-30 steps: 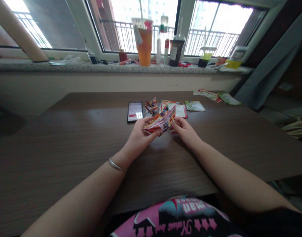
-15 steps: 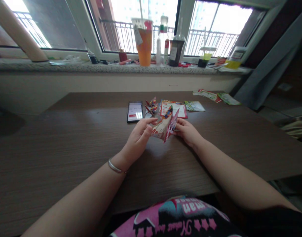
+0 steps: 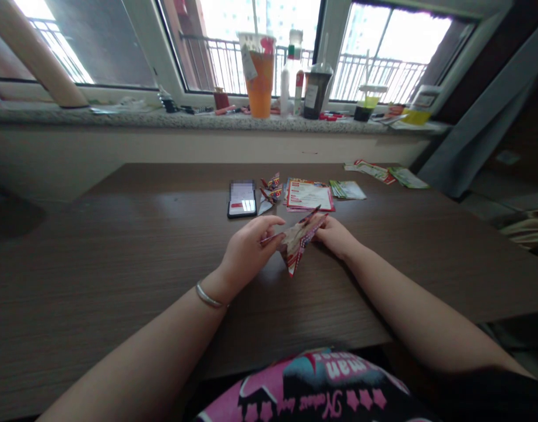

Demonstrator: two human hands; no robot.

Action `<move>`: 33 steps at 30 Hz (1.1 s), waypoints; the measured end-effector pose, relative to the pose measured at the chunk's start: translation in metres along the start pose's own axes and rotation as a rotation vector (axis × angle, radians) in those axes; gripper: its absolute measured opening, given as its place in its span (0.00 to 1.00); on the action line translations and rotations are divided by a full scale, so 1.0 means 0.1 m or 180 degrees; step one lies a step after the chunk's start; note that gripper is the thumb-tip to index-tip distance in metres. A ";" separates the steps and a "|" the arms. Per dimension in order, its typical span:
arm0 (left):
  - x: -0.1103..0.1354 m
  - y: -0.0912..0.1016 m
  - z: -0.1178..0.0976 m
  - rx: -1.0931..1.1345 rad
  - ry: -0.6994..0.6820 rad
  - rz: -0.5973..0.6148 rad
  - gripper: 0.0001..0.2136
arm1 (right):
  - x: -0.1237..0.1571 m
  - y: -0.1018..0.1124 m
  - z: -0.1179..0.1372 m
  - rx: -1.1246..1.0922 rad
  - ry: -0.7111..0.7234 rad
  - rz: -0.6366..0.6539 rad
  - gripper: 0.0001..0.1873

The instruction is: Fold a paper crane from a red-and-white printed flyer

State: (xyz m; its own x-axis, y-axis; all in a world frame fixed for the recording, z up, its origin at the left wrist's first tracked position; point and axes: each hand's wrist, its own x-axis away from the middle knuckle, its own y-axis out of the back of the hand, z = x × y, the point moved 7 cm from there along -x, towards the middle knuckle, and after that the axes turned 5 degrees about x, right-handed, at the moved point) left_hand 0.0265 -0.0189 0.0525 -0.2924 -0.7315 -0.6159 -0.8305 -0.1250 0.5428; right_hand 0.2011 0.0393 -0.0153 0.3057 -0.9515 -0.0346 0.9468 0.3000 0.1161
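The shirt (image 3: 308,390), dark with pink print, fills the near edge of the view, below the table (image 3: 172,264). A bangle (image 3: 208,296) circles the left wrist. The left hand (image 3: 249,246) pinches the left end of the folded paper (image 3: 300,240), its thumb laid along the near side and the index finger reaching out above, clear of the thumb. The paper, pointed and many-creased, lies between the two hands, just right of the left thumb and left of the right hand (image 3: 337,235), with one sharp tip slanting down toward the shirt and others rising to the upper right. The right hand meets its right side; those fingertips are hidden behind the paper, so I cannot tell whether they pinch it. Just beyond the left hand lies the phone (image 3: 242,199), screen up, and right beside it two small folded pieces (image 3: 271,189). Behind the paper lies the sheet (image 3: 310,194), red-edged, then the green packets (image 3: 348,189) to its right, with more wrappers (image 3: 374,170) near the table's far edge. On the sill (image 3: 185,119) stand an orange drink (image 3: 260,85), a clear bottle (image 3: 285,91) and a dark cup (image 3: 313,94), in front of the window.
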 end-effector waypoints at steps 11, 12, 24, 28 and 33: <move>0.00 0.07 -0.09 -0.0276 -0.0388 -0.0003 0.09 | 0.02 -0.01 0.01 0.0077 0.0112 -0.0038 0.12; 0.00 0.06 -0.08 -0.0254 -0.0361 0.0113 0.09 | 0.02 -0.01 0.00 0.0025 0.0081 -0.0034 0.12; 0.01 -0.06 -0.06 0.0011 -0.0177 0.0706 0.14 | 0.03 0.02 0.00 -0.0221 -0.0008 -0.0110 0.12; 0.02 -0.08 0.00 -0.0065 0.0061 0.0788 0.17 | 0.03 0.02 -0.03 -0.0227 -0.0072 -0.0166 0.13; 0.01 -0.03 0.09 0.0579 0.0404 0.0391 0.22 | 0.02 0.03 -0.04 -0.0305 -0.0188 -0.0212 0.17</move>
State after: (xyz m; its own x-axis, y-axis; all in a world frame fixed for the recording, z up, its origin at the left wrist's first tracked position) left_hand 0.0244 -0.0129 0.0448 -0.3442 -0.8135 -0.4688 -0.8673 0.0844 0.4905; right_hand 0.2049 0.0384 -0.0193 0.2380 -0.9711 0.0199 0.9710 0.2384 0.0201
